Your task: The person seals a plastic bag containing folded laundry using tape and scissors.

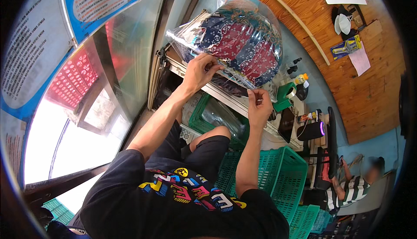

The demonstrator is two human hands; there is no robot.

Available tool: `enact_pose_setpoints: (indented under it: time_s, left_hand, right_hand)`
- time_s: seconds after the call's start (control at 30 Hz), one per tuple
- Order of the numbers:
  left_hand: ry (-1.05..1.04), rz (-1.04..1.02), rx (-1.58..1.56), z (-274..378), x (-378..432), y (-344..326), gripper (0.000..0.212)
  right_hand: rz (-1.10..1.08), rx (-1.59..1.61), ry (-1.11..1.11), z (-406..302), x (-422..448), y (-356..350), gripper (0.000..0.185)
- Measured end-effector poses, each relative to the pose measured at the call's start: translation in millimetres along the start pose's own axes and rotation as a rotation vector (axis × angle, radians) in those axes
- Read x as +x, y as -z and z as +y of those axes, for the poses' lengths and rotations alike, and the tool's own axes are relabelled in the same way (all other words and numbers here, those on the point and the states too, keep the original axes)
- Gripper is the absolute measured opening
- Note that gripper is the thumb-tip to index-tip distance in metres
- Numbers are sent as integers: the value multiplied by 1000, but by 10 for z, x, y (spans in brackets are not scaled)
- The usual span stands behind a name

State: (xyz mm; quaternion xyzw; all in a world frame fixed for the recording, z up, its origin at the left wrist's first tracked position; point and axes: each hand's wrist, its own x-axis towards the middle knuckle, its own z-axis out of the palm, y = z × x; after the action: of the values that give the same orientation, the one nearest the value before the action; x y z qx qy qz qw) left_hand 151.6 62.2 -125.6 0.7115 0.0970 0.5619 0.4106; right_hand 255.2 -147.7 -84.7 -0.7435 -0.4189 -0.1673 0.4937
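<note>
A clear plastic bag [224, 71] full of folded patterned cloth [241, 40] lies on a white-edged table [224, 100] before me. The cloth is navy, dark red and teal with a pale print. At the near edge of the bag, my left hand [200, 71] pinches the plastic between thumb and fingers. Farther right, my right hand [260, 105] grips the corner of the same edge. Between the two hands the plastic edge runs in a taut line. Fingertips partly hide the gripped plastic.
Right of the bag stand a green tape dispenser [282, 100], a bottle [300, 78] and a black speaker [309, 131]. Green plastic crates [283, 177] stand beside me; another crate [197, 115] is under the table. A glass panel [136, 43] borders the left. A person [355, 187] sits at right.
</note>
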Motion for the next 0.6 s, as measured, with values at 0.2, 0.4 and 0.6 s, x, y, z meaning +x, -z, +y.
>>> enact_pose_setpoints:
  time_s: [0.2,0.4,0.6]
  left_hand:
    - [105,7,100,53,42,-72,30]
    - [162,59,175,154,70,-107,35]
    - [195,24,227,261,82,-85,43]
  right_hand:
    - [10,-23,2,48,22,-15,22]
    - [69,-4,17,71,28,-65,17]
    - [104,-25,20,115,43,-85,17]
